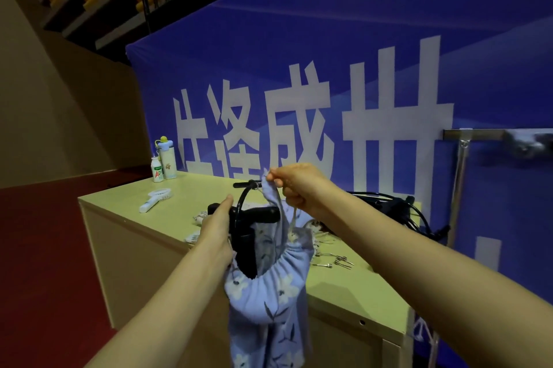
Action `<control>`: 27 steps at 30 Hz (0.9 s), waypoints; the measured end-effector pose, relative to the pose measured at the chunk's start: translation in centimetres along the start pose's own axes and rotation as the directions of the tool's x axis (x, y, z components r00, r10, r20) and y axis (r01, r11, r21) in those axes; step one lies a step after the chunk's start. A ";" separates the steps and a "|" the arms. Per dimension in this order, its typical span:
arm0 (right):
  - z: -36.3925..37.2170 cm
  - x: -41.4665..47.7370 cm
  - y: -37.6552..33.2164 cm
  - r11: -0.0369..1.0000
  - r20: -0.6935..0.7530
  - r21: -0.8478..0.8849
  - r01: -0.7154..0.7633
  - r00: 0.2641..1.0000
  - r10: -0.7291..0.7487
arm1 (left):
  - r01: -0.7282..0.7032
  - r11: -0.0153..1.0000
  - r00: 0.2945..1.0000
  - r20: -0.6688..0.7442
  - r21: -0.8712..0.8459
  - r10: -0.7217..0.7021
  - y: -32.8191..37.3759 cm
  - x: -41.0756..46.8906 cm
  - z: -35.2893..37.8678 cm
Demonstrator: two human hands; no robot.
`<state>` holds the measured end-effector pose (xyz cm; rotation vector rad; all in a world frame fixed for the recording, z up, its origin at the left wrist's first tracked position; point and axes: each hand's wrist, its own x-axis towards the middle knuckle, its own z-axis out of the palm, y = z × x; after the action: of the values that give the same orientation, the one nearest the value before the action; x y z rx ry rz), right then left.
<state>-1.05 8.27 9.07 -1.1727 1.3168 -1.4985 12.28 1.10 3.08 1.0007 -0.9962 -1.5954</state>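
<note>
A light-blue garment (269, 286) with white flowers and an elastic waistband hangs in front of me from a black hanger (251, 215). My left hand (217, 227) grips the hanger's black bar at its left end. My right hand (294, 185) is higher, pinching a strip of the blue fabric near the hanger's hook. A thin drawstring dangles below that hand. The garment's lower part runs out of the frame's bottom edge.
A pale yellow-green table (191, 188) carries a white hand-held fan (154, 200), a small white bottle (157, 170), a taller bottle (167, 159), several metal clips (332, 261) and black hangers (392, 206). A blue banner (344, 47) stands behind. A metal rack (462, 176) is at the right.
</note>
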 end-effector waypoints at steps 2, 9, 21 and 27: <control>-1.2 -1.3 -0.4 0.999 -0.056 -0.034 0.028 0.998 -0.029 | 0.005 0.999 0.997 0.077 0.036 -0.008 -0.3 -1.4 0.9; -8.2 -6.3 -0.8 1.000 -0.284 0.026 -0.014 0.959 0.021 | 0.057 0.989 0.922 0.373 0.135 -0.104 -3.4 -5.8 7.6; -24.5 -15.8 -3.5 0.972 -0.407 -0.073 -0.222 0.897 0.174 | 0.153 0.932 0.694 0.635 0.329 -0.338 -9.6 -13.6 23.0; -30.6 -15.2 -4.7 0.911 -0.471 -0.246 -0.331 0.862 0.186 | -0.040 0.919 0.797 0.567 0.393 -0.208 -11.8 -13.5 30.8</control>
<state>-26.98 31.00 10.91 -0.8145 2.0047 -1.4264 -17.45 20.74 4.03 0.8017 -1.7861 -1.8870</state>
